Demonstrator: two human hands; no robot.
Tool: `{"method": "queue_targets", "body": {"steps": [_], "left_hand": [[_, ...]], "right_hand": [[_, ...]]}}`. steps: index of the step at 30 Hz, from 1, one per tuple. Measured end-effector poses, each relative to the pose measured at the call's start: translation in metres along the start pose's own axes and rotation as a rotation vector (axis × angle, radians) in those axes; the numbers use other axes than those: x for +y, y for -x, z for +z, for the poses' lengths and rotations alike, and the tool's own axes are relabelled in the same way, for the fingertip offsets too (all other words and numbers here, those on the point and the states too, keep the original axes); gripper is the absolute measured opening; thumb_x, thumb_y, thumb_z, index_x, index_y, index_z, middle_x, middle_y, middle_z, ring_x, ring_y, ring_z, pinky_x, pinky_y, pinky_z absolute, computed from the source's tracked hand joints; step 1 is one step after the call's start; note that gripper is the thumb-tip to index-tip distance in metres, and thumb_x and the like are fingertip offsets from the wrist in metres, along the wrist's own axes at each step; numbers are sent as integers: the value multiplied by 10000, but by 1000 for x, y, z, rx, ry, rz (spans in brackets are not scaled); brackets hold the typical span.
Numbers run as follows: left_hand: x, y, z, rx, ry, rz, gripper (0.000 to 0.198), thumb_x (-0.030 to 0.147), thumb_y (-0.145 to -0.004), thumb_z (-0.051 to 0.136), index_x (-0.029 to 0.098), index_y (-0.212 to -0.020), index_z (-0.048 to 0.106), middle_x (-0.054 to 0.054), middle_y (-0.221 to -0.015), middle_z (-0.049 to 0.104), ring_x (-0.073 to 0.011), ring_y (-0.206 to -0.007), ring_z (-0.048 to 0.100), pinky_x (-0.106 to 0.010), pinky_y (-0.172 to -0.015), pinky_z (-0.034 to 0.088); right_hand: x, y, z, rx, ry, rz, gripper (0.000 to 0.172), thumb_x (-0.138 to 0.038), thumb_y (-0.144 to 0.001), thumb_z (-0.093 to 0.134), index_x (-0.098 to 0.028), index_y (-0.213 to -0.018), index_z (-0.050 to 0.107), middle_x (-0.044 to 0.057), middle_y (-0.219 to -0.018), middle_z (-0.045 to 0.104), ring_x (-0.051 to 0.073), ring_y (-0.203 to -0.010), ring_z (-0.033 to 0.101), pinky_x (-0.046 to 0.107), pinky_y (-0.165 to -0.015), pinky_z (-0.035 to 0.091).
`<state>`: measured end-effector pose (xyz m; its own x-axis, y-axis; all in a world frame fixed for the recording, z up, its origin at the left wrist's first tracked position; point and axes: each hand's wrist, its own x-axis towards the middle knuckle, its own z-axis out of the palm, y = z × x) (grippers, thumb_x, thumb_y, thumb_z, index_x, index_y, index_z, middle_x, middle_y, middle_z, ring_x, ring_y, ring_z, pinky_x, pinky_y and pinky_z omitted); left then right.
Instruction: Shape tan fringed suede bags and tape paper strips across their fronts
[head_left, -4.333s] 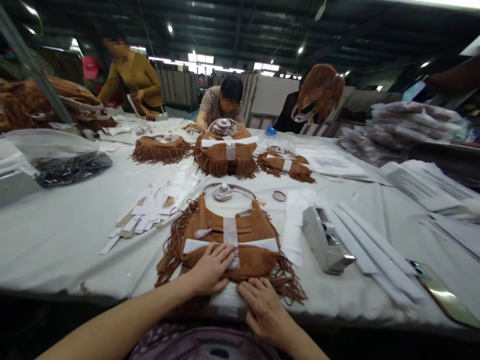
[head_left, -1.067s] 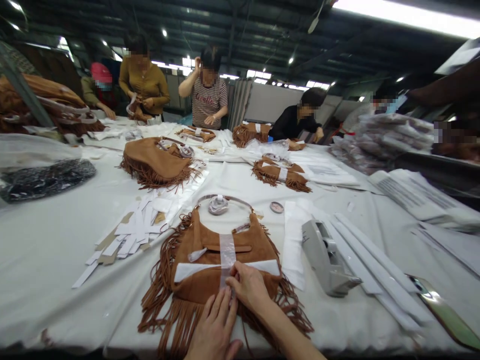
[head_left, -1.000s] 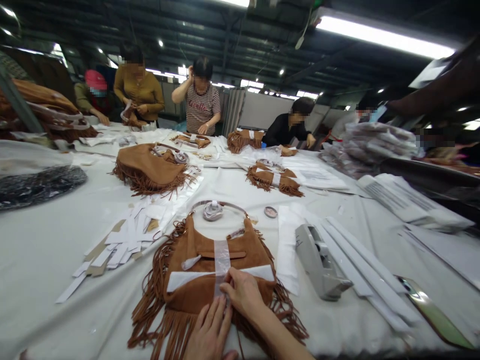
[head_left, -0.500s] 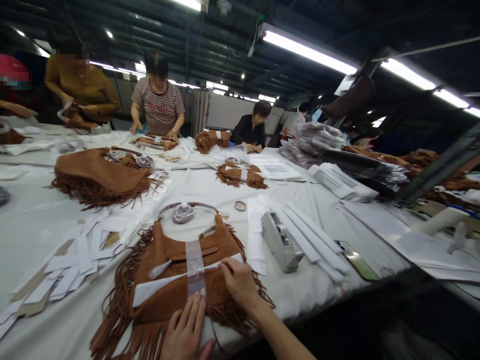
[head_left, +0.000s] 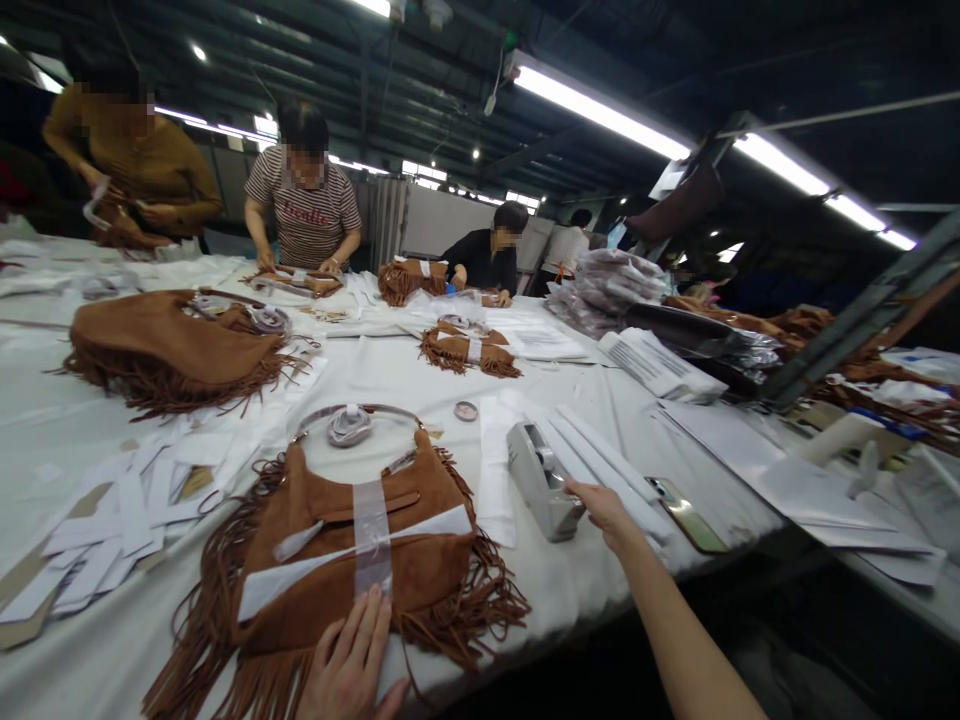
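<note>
A brown fringed bag [head_left: 431, 575] lies in front of me on the white cloth, its handle pointing away. A clear plastic band [head_left: 370, 530] runs down its middle over a white strip [head_left: 281, 588]. My left hand [head_left: 352, 650] rests flat, fingertips on the band's lower end. At the near end of the grey tape dispenser [head_left: 536, 480], right of the bag, my right hand [head_left: 606, 510] has its fingers pressed together at the cutting end. Whether tape is between those fingers is too small to tell. A coiled wrapped strap [head_left: 349, 425] sits inside the handle.
White paper strips [head_left: 127, 510] lie at the left, near a larger fringed bag [head_left: 176, 340]. A phone [head_left: 686, 512] lies by the right table edge. Across the table, a person in a striped shirt [head_left: 307, 205] and others handle bags. Plastic-wrapped stacks [head_left: 607, 285] stand farther back.
My right hand has left the bag's white strip and moved right to the tape dispenser. My left hand stays on the band. The whole view has shifted slightly.
</note>
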<state>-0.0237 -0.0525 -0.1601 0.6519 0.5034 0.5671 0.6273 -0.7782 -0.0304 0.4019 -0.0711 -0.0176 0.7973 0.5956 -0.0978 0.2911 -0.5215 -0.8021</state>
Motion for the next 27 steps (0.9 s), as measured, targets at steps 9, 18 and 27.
{"method": "queue_targets", "body": {"steps": [9, 18, 27], "left_hand": [[-1, -4, -4, 16, -29, 29, 608, 375, -819, 524, 149, -1375, 427, -116, -1324, 562, -249, -1206, 495, -381, -932, 342], [2, -6, -6, 59, -34, 43, 654, 358, -808, 547, 100, -1390, 402, -155, -1281, 588, -275, -1207, 499, -401, -976, 322], [5, -4, -5, 47, -35, 27, 644, 356, -802, 547, 87, -1373, 422, -161, -1314, 560, -280, -1212, 492, -420, -993, 320]], "right_hand": [[19, 14, -13, 130, -127, 24, 419, -484, -529, 683, -115, -724, 723, 92, -727, 700, 227, -757, 603, 322, -669, 446], [58, 48, -10, 193, -125, 61, 461, -548, -550, 639, -117, -698, 709, 73, -667, 684, 231, -710, 619, 313, -603, 479], [76, 41, 10, 210, -7, 9, 477, -612, -591, 531, -157, -646, 660, 80, -574, 663, 227, -581, 625, 323, -561, 462]]}}
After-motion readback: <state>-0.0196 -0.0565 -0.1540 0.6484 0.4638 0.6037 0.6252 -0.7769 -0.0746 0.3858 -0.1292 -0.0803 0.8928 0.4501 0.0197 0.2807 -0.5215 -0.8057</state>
